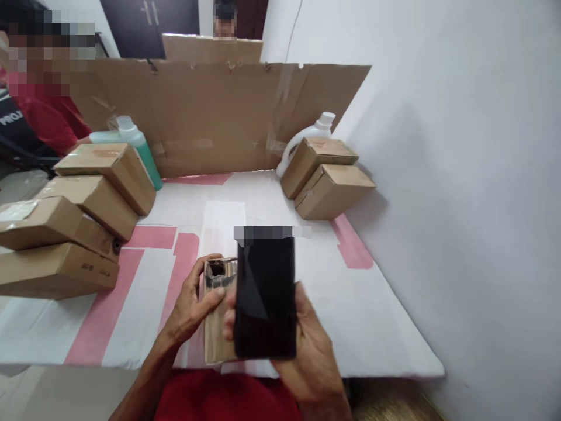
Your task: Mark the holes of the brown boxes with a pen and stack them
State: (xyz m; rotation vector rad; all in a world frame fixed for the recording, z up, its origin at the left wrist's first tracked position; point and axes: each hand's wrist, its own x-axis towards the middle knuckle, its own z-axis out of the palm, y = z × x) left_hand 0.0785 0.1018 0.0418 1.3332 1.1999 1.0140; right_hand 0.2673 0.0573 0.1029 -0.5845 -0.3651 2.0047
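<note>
My right hand [313, 345] is wrapped round a black smartphone [265, 298], raised with its dark, glossy face toward me. Behind and left of the phone stands a small brown cardboard box [215, 333] with a dark hole and black smudges near its top. My left hand [193, 307] grips this box by its left side, thumb across the front and fingers round the far edge. The phone covers the box's right part.
Several cardboard boxes [99, 155] line the table's left side, beside a bottle of green liquid [146, 158]. Two boxes [335, 190] and a white jug [324, 123] stand back right. A cardboard panel [210, 117] closes the back; a white wall [473, 204] is right. Another person [48, 117] sits left.
</note>
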